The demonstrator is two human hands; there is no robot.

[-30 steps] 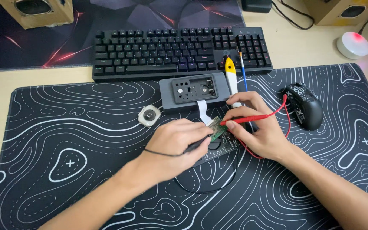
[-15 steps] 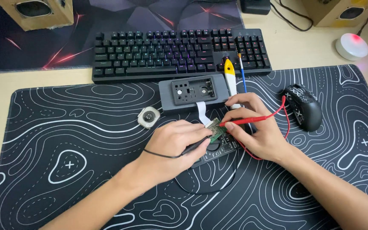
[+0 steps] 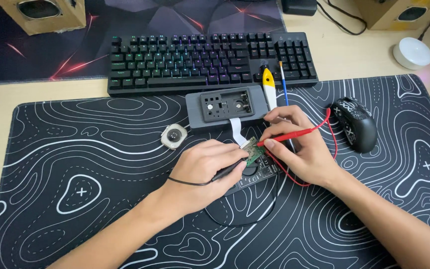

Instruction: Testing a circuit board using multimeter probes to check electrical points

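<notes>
My left hand (image 3: 206, 168) grips a black test probe (image 3: 227, 172) whose thin black lead loops back over the mat. My right hand (image 3: 297, 149) pinches a red test probe (image 3: 292, 135) with a red lead curling around the wrist. Both tips meet on a small green circuit board (image 3: 253, 150), joined by a white ribbon cable (image 3: 236, 128) to an open grey device case (image 3: 225, 106). A black multimeter (image 3: 256, 175) lies partly hidden under the hands.
A black desk mat with white contour lines (image 3: 75, 164) covers the desk. Behind it sit a backlit keyboard (image 3: 210, 62), a yellow-tipped tool (image 3: 268, 84) and a thin blue-handled tool (image 3: 283, 84). A black mouse (image 3: 354, 123) lies at right, a small round part (image 3: 173, 136) at left.
</notes>
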